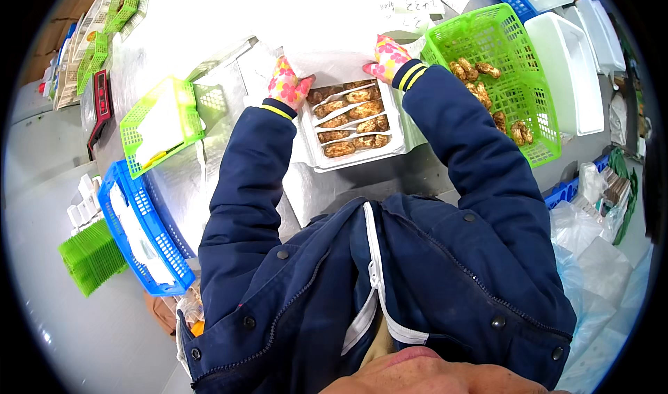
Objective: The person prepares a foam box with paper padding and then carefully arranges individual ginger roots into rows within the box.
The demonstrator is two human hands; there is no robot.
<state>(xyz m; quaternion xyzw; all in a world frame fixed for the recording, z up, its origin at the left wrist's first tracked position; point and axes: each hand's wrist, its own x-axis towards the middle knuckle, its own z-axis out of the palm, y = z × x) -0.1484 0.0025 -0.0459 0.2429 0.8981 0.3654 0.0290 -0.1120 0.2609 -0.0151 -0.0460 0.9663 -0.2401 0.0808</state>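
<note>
In front of me a white foam box [360, 160] holds several rows of brown-and-cream mushrooms [365, 110], which look like matsutake. White strips separate the rows. Both my hands wear pink floral gloves at the box's far side. A thin white sheet [329, 62] stretches between them over the far end. My left hand [288, 85] grips its left side, thumb pointing inward. At the right side, my right hand [389, 60] pinches the same sheet. Glare washes out the sheet's far part. Right of the box, a green plastic basket [527, 75] contains several loose mushrooms [477, 88].
At left are a green basket [198, 109] with white sheets and a yellow-handled tool [155, 159], a blue crate [117, 219] and a red scale [102, 101]. Handwritten paper slips [417, 2] lie far right. White foam boxes [566, 75] and plastic bags [595, 268] line the right.
</note>
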